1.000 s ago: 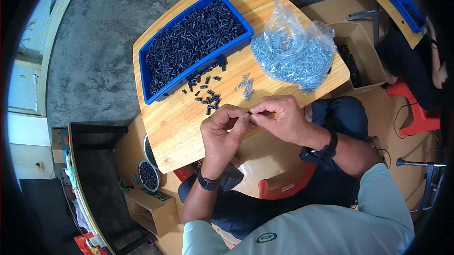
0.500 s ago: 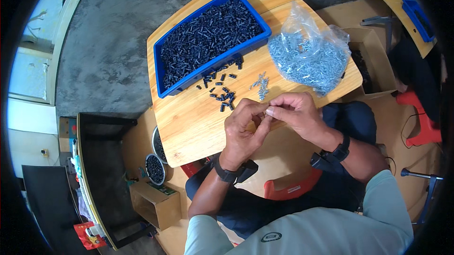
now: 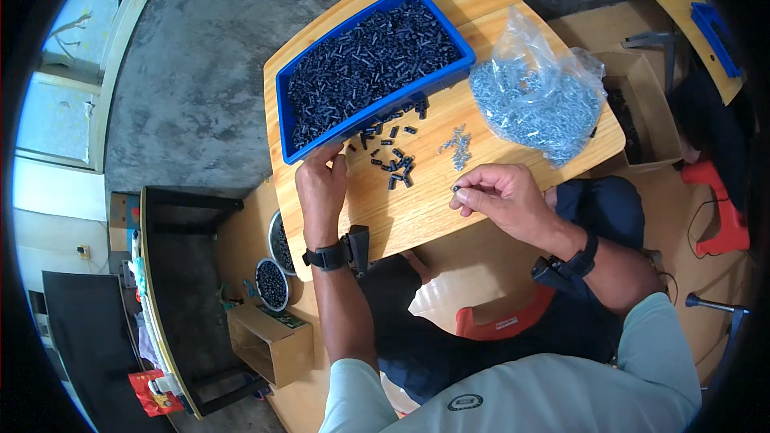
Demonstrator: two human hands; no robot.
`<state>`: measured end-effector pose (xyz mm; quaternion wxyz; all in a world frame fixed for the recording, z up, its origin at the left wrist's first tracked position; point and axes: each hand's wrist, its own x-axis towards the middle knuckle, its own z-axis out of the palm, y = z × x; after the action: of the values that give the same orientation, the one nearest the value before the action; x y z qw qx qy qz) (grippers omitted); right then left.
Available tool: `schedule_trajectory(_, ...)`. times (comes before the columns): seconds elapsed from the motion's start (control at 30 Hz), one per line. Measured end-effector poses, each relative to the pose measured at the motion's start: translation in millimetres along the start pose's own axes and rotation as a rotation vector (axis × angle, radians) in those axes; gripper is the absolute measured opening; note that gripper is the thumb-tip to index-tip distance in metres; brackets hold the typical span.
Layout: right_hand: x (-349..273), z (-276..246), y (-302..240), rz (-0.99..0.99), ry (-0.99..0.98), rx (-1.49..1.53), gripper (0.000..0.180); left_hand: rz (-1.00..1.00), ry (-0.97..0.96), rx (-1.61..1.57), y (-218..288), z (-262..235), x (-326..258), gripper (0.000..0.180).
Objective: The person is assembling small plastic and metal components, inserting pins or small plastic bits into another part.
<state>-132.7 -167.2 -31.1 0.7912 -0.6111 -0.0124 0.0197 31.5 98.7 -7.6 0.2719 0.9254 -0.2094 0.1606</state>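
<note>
From the head camera, looking down, I see a person seated at a wooden table (image 3: 369,220) with both forearms over its near edge. The right hand (image 3: 507,202) is half curled above that edge, thumb and fingertips pinched together on a small dark piece (image 3: 455,188); it is too small to make out closely. The left hand (image 3: 321,186) is well apart from it, at the near left corner of a blue tray (image 3: 284,116), its fingers bent and their tips right by the tray's near wall. I can't tell whether those fingers have hold of anything.

The tray is heaped with short black pieces (image 3: 369,68). More loose black pieces (image 3: 399,165) lie scattered on the wood just in front of it, between the two hands. To their right is a little pile of silver metal bits (image 3: 460,152), and beyond that a clear plastic bag (image 3: 537,104) bulging with similar ones.

Past the table's right side stands an open cardboard box (image 3: 658,130). Down on the left, a round bowl (image 3: 272,284) of dark pieces sits on the floor.
</note>
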Motion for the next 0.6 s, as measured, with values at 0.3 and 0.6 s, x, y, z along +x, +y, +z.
schedule_trajectory(0.3, 2, 3, 1, 0.025, -0.013, -0.032, 0.017, -0.017, -0.110, 0.167, 1, 7, 7, 0.021)
schedule_trajectory(0.6, 4, 4, 3, 0.029, -0.023, -0.042, 0.017, -0.052, -0.151, 0.180, -1, 9, 13, 0.018)
